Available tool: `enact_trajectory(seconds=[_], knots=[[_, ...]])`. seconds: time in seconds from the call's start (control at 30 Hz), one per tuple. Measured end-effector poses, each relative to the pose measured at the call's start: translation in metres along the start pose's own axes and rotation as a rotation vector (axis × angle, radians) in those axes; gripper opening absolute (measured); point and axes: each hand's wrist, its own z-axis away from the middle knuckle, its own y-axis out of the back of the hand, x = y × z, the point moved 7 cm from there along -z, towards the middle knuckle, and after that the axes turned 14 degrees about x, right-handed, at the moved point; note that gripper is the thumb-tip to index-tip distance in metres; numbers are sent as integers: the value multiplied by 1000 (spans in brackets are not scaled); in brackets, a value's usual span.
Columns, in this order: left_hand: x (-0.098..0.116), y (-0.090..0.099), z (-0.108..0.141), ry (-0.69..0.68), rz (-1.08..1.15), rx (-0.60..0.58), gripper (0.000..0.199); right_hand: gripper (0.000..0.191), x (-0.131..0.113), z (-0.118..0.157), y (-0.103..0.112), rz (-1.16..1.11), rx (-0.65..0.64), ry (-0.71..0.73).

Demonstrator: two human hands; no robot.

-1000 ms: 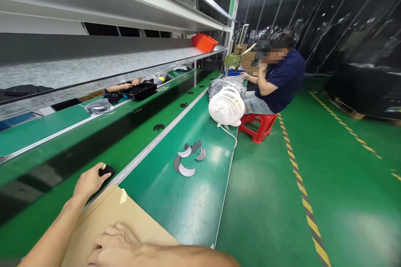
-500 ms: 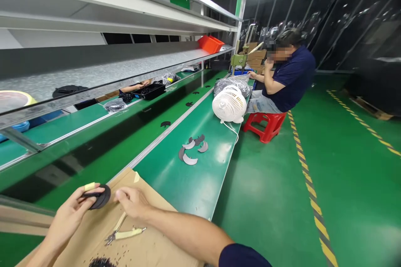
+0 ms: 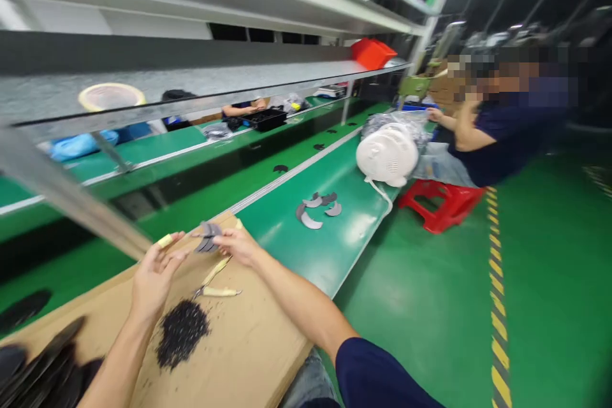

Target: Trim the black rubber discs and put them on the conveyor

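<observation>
Between my two hands is a dark grey curved plastic piece point(image 3: 208, 238), slightly blurred. My right hand point(image 3: 239, 246) grips its right edge with thumb and fingers. My left hand point(image 3: 157, 271), with yellow tape on one finger, is just left of the piece. Its fingers are half bent and apart, and nothing shows in them. Below the hands, a pair of cutting pliers point(image 3: 215, 287) with pale yellow handles lies spread on the cardboard point(image 3: 248, 331). A heap of small black bits point(image 3: 183, 333) is on the cardboard nearer to me.
Dark flat pieces point(image 3: 52, 370) are piled at the lower left. Several grey curved pieces point(image 3: 312, 222) lie on the green bench point(image 3: 287, 255), with a white fan point(image 3: 387, 156) beyond. A co-worker sits on a red stool point(image 3: 442, 204). A shelf point(image 3: 268, 80) overhangs the left side.
The view has swung left and down, bringing the heap and dark pile into sight. The curved piece was in my left hand and is now in my right hand.
</observation>
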Motion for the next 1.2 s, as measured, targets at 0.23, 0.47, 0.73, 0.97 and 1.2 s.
enact_trajectory(seconds=[0.23,0.47,0.73,0.97,1.2], knots=[[19,135,35,-191,-86,523,30,39,-4,-27,-5,-118,28,-20],[21,204,61,-386,-437,777,24,42,-12,-30,-15,-226,-50,-68],[4,182,48,-410,-1015,224,22,20,-11,-45,-6,-365,-110,-115],[1,182,44,-354,-1267,119,29,47,-15,-31,-5,-375,-154,-118],[-13,171,-29,-257,-1383,202,25,43,-21,-23,-13,-321,-181,-85]])
